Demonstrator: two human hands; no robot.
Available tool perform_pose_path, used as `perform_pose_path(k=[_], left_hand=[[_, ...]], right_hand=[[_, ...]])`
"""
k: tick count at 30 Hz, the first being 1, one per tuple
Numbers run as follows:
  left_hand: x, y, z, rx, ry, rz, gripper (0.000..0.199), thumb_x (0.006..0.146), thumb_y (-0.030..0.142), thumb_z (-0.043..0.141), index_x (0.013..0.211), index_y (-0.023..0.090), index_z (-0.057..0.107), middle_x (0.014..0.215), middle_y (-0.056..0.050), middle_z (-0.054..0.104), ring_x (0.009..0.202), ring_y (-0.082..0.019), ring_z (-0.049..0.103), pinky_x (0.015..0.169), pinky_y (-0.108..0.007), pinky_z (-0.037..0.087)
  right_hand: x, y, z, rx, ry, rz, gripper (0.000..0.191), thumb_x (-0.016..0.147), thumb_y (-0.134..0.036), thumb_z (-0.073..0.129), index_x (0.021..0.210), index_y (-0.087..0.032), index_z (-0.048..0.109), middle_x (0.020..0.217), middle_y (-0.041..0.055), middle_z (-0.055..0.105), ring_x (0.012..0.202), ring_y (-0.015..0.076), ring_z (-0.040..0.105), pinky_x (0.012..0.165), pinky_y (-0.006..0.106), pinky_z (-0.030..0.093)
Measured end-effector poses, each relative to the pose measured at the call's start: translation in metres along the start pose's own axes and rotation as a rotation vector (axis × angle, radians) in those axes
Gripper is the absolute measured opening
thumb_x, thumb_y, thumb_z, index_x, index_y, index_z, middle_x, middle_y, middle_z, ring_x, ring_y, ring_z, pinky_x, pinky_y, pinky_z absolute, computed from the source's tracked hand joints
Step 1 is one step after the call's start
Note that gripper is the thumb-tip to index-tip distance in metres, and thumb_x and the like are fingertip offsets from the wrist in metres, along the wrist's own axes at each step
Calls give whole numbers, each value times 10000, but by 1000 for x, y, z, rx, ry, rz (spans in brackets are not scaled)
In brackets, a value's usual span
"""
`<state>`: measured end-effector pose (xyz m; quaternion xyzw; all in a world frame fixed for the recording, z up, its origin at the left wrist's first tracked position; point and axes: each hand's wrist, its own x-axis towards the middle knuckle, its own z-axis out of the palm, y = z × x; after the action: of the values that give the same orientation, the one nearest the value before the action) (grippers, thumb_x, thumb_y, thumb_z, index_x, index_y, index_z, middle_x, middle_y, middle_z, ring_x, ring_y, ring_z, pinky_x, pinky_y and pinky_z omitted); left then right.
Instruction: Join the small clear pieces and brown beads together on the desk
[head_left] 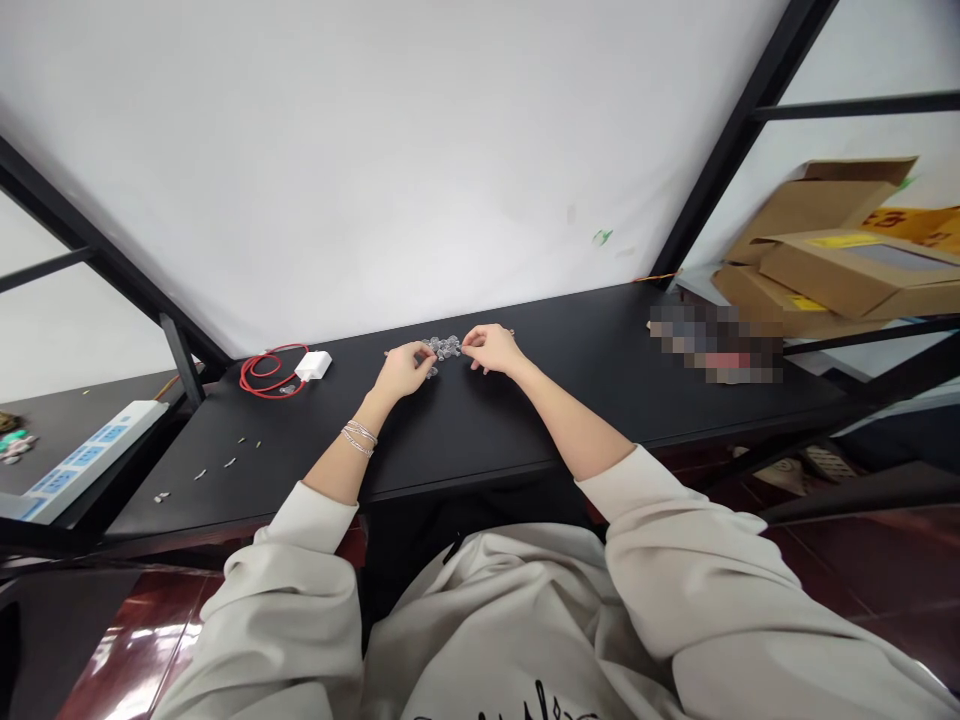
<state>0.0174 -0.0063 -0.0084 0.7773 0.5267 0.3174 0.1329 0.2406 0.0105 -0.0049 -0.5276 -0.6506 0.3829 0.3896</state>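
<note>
A small cluster of clear, knobbly pieces (448,347), plastic-looking, lies on the black tabletop (465,430) between my two hands. On its left side, my left hand (405,369) has thumb and fingertips drawn together against the pieces. My right hand (492,349) pinches with thumb and forefinger at the cluster's right edge, its other fingers curled loosely below. Whatever sits in either pinch is too small to make out. More clear pieces show just under my left fingertips, partly covered by them.
Left of my hands lie a white charger (313,365) and a coiled red cable (259,378). Several tiny light bits (200,475) are scattered nearer the front left. A power strip (82,460) is at far left. Cardboard boxes (832,270) stack up at right, beside a pixelated patch.
</note>
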Motion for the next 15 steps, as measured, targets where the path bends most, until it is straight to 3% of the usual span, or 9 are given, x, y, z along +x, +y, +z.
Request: perform_pose_path(k=[4, 7, 15], left_hand=[[0, -2, -3, -3, -131, -6, 204, 753, 296, 820, 914, 181, 771, 873, -52, 766, 634, -159, 638, 749, -315, 519], [0, -3, -2, -3, -181, -24, 137, 748, 244, 799, 870, 184, 780, 850, -49, 761, 621, -151, 625, 726, -309, 529], [1, -6, 2, -198, -133, -101, 171, 858, 180, 614, 966, 180, 746, 732, -25, 728, 637, -175, 675, 720, -314, 570]], right_hand=[[3, 5, 1, -41, -1, -39, 104, 833, -124, 799, 848, -150, 700, 861, 74, 777, 497, 110, 668, 347, 166, 472], [4, 6, 1, -60, -6, -50, 89, 837, -135, 795, 862, -151, 711, 861, 72, 774, 494, 108, 653, 355, 171, 468], [3, 4, 3, -108, -8, -74, 52, 866, -148, 757, 916, -148, 770, 879, 67, 781, 487, 91, 624, 383, 167, 463]])
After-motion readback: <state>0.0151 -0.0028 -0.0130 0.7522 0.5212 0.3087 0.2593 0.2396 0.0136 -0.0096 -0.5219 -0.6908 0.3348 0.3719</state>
